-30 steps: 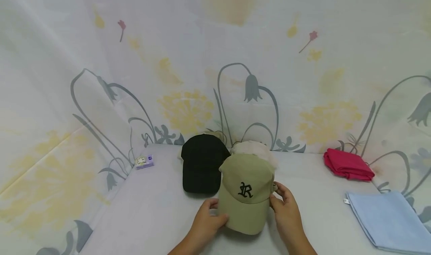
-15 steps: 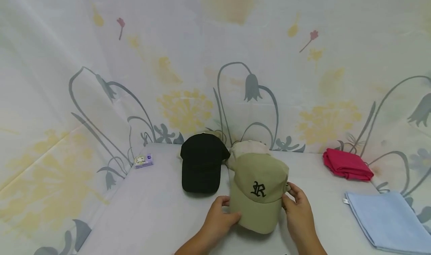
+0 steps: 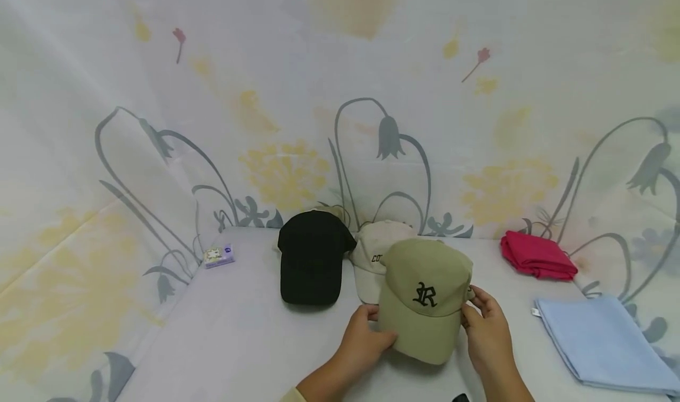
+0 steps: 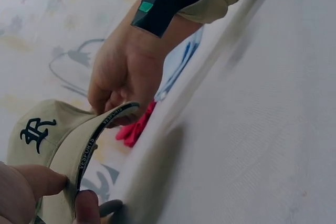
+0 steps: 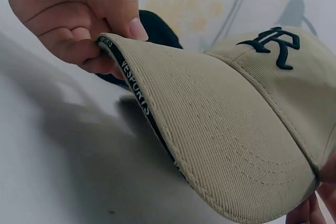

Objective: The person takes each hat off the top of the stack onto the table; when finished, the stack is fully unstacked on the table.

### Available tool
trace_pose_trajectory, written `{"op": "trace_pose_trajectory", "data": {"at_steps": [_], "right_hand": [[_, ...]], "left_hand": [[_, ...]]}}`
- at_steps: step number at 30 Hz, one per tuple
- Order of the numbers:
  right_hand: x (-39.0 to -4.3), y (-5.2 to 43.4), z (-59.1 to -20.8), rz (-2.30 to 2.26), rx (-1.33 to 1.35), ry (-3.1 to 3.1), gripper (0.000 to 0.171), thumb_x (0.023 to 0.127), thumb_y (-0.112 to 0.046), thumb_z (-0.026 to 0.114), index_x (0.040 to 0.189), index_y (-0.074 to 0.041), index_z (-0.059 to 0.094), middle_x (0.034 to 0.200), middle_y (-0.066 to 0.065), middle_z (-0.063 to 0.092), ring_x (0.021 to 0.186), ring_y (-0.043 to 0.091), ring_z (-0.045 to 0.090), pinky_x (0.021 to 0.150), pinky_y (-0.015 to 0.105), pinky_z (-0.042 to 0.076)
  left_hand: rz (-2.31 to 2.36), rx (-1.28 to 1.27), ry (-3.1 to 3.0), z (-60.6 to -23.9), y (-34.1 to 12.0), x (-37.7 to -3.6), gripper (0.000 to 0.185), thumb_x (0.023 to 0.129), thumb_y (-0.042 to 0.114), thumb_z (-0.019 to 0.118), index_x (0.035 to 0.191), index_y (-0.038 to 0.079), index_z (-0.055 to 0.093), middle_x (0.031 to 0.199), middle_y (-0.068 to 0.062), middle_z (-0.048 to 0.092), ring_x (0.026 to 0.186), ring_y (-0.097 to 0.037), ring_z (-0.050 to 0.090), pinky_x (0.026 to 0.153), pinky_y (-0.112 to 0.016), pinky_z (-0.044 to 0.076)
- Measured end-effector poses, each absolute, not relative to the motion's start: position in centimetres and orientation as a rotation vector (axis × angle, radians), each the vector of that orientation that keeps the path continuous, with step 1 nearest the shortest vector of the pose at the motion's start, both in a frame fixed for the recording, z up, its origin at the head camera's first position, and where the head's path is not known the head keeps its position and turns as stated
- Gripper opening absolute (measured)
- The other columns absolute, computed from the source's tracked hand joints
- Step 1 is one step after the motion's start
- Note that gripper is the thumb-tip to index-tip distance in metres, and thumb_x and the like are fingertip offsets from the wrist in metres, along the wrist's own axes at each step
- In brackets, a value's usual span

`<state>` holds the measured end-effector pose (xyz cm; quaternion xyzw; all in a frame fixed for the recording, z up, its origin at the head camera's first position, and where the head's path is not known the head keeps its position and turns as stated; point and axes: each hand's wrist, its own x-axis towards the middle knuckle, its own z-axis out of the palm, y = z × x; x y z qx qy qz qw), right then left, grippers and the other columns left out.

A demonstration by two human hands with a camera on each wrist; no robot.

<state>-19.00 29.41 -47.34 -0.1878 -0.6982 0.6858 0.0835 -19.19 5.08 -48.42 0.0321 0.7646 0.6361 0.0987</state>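
A khaki baseball cap (image 3: 425,284) with a dark embroidered letter faces me, raised off the white surface with its brim down. My left hand (image 3: 363,343) pinches the left edge of the brim, thumb on top and fingers underneath, as the right wrist view shows. At the other side, my right hand (image 3: 486,331) grips the cap where brim and crown meet. Dark tape lettered "VESPORTS" (image 5: 137,95) lines the brim's underside edge. Behind the khaki cap, a cream cap (image 3: 369,254) with dark lettering is partly hidden. Left of it a black cap (image 3: 312,260) stands brim down.
A small purple and white packet (image 3: 219,255) lies at the back left. On the right are a folded red cloth (image 3: 538,255) and a folded light blue cloth (image 3: 605,343). A flower-printed sheet (image 3: 340,95) hangs behind and at the sides.
Both hands have carried the khaki cap to the right, uncovering more of the cream cap and its lettering. The view has turned slightly right. The black cap and the cloths stay put.
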Motion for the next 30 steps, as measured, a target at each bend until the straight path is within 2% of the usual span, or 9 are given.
{"op": "trace_pose_trajectory", "data": {"at_steps": [7, 9, 11, 13, 15, 17, 21, 25, 30], "right_hand": [[-19.4, 31.5, -47.5, 2.027, -0.634, -2.056, 0.059, 0.108, -0.006, 0.047, 0.163, -0.007, 0.029, 0.15, 0.005, 0.039, 0.114, 0.004, 0.052, 0.087, 0.013, 0.051], [-19.5, 32.2, -47.3, 2.048, -0.636, -2.052, 0.06, 0.109, -0.007, 0.045, 0.165, -0.008, 0.024, 0.156, 0.008, 0.036, 0.12, 0.007, 0.05, 0.097, 0.019, 0.052], [-19.6, 32.6, -47.0, 2.085, -0.637, -2.024, 0.061, 0.109, -0.008, 0.042, 0.166, -0.008, 0.02, 0.161, 0.012, 0.031, 0.13, 0.014, 0.048, 0.11, 0.03, 0.049], [-19.9, 32.8, -46.7, 2.136, -0.639, -1.958, 0.061, 0.11, -0.008, 0.04, 0.166, -0.007, 0.017, 0.163, 0.014, 0.027, 0.139, 0.02, 0.042, 0.12, 0.041, 0.041], [-20.2, 33.0, -46.5, 2.181, -0.646, -1.868, 0.06, 0.109, -0.007, 0.038, 0.165, -0.006, 0.018, 0.16, 0.013, 0.03, 0.144, 0.021, 0.037, 0.125, 0.047, 0.033], [-20.5, 33.1, -46.3, 2.172, -0.667, -1.797, 0.054, 0.109, -0.007, 0.039, 0.161, -0.007, 0.025, 0.151, 0.007, 0.038, 0.142, 0.018, 0.039, 0.125, 0.044, 0.033], [-21.1, 33.5, -46.1, 2.099, -0.702, -1.736, 0.043, 0.109, -0.009, 0.041, 0.152, -0.011, 0.037, 0.131, -0.007, 0.046, 0.126, 0.005, 0.046, 0.117, 0.03, 0.038], [-21.7, 34.4, -46.0, 2.034, -0.715, -1.746, 0.049, 0.108, -0.009, 0.042, 0.157, -0.006, 0.035, 0.128, -0.008, 0.047, 0.118, 0.0, 0.046, 0.112, 0.023, 0.04], [-22.3, 35.4, -46.2, 2.01, -0.715, -1.779, 0.057, 0.108, -0.009, 0.041, 0.163, -0.002, 0.028, 0.131, -0.005, 0.047, 0.118, 0.0, 0.045, 0.112, 0.023, 0.04]], "left_hand": [[1.867, 0.124, 2.28, -48.2, 7.4, -19.6, 0.053, 0.08, 0.009, 0.08, 0.127, -0.001, 0.058, 0.114, -0.008, 0.056, 0.107, -0.022, 0.053, 0.091, -0.037, 0.049], [1.863, 0.133, 2.274, -48.1, 8.1, -19.7, 0.054, 0.08, 0.01, 0.08, 0.128, -0.002, 0.057, 0.114, -0.009, 0.056, 0.107, -0.023, 0.053, 0.093, -0.039, 0.048], [1.858, 0.136, 2.269, -47.9, 8.8, -19.9, 0.055, 0.08, 0.01, 0.079, 0.128, -0.002, 0.056, 0.115, -0.009, 0.055, 0.107, -0.023, 0.053, 0.094, -0.041, 0.047], [1.853, 0.14, 2.28, -47.8, 9.5, -20.0, 0.056, 0.08, 0.01, 0.08, 0.128, -0.003, 0.056, 0.114, -0.009, 0.055, 0.107, -0.023, 0.053, 0.094, -0.042, 0.048], [1.855, 0.141, 2.298, -47.7, 10.2, -20.1, 0.056, 0.079, 0.009, 0.08, 0.128, -0.004, 0.056, 0.113, -0.009, 0.055, 0.106, -0.024, 0.054, 0.095, -0.043, 0.048], [1.854, 0.146, 2.312, -47.6, 10.7, -20.2, 0.056, 0.079, 0.009, 0.081, 0.127, -0.005, 0.056, 0.112, -0.009, 0.056, 0.106, -0.024, 0.054, 0.095, -0.043, 0.049], [1.854, 0.159, 2.327, -47.7, 11.8, -20.3, 0.057, 0.079, 0.009, 0.08, 0.128, -0.007, 0.055, 0.111, -0.009, 0.056, 0.105, -0.023, 0.054, 0.094, -0.04, 0.048], [1.84, 0.175, 2.359, -47.5, 13.0, -20.7, 0.057, 0.079, 0.01, 0.08, 0.127, -0.008, 0.056, 0.109, -0.009, 0.055, 0.102, -0.022, 0.054, 0.092, -0.038, 0.049], [1.82, 0.132, 2.388, -47.3, 14.1, -20.9, 0.058, 0.075, 0.008, 0.08, 0.127, -0.008, 0.058, 0.108, -0.01, 0.057, 0.099, -0.022, 0.055, 0.09, -0.04, 0.051]]}}
